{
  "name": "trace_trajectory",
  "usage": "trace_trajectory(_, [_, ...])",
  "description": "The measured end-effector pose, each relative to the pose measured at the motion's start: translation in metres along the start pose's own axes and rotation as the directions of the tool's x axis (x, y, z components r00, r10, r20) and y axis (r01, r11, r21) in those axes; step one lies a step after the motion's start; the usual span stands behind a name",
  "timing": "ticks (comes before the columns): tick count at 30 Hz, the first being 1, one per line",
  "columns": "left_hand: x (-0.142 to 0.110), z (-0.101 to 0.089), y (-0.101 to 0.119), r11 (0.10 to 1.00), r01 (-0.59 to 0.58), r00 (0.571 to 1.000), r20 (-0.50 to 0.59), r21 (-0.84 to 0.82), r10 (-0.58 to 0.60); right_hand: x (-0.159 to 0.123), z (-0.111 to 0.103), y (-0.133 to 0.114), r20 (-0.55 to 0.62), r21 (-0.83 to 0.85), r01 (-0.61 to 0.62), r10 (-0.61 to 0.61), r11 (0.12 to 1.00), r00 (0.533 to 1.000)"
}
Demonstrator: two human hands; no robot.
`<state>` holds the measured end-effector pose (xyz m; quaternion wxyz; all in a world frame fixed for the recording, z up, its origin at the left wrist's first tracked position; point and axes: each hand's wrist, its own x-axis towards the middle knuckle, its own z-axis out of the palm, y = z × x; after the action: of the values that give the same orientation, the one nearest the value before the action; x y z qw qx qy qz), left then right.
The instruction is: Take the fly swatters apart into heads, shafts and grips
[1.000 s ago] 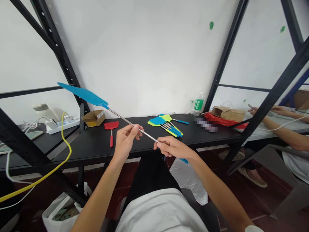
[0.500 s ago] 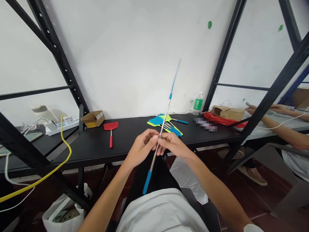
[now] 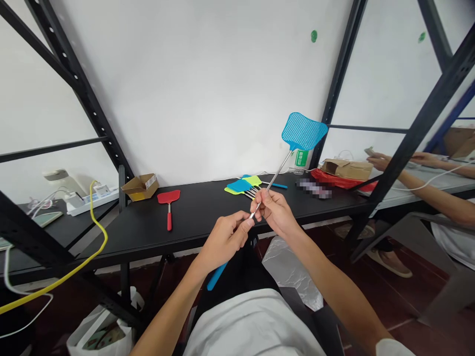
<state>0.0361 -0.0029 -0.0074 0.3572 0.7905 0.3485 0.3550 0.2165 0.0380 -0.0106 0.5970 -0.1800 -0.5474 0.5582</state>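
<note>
A blue fly swatter (image 3: 304, 132) with a thin metal rod slants across in front of me, its mesh head up to the right. My right hand (image 3: 275, 210) pinches the rod partway along. Lower down, my left hand (image 3: 228, 236) grips the same rod, fingers closed, and the blue handle sticks out beneath it. Behind my hands, a pile of blue and yellow-green fly swatters (image 3: 241, 186) lies on the black table (image 3: 196, 203), partly hidden by my right hand. A red fly swatter (image 3: 169, 202) lies to the left.
An open cardboard box (image 3: 140, 188) stands at the table's left end. A bottle with a green label (image 3: 301, 159) is at the back right, near a brown package (image 3: 347, 169) on red plastic. Black shelf posts frame both sides. Another person's hand (image 3: 379, 161) shows at right.
The fly swatter has turned from edge-on so its mesh head faces me, and it leans further right. My right hand has moved up and right along the rod, apart from my left.
</note>
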Motion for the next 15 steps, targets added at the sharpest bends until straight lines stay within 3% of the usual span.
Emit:
trace_trajectory(4, [0.001,-0.002,0.002,0.990,0.041,0.992,0.127,-0.132,-0.024,0.002,-0.008,-0.006,-0.048,0.088,0.028,-0.024,0.996,0.999])
trace_trajectory(7, [0.001,-0.003,0.001,0.991,0.046,0.988,0.151,-0.122,-0.027,0.004,-0.014,-0.010,-0.057,0.089,0.044,-0.039,0.995,0.998])
trace_trajectory(10, [0.000,-0.006,0.002,0.999,0.037,0.992,0.125,-0.027,-0.034,0.006,-0.018,-0.012,-0.066,0.069,0.064,-0.060,0.996,0.996])
trace_trajectory(15, [-0.001,-0.013,0.005,0.948,-0.018,0.997,0.074,0.318,-0.006,0.009,-0.025,-0.013,-0.143,0.065,0.100,-0.090,0.993,0.986])
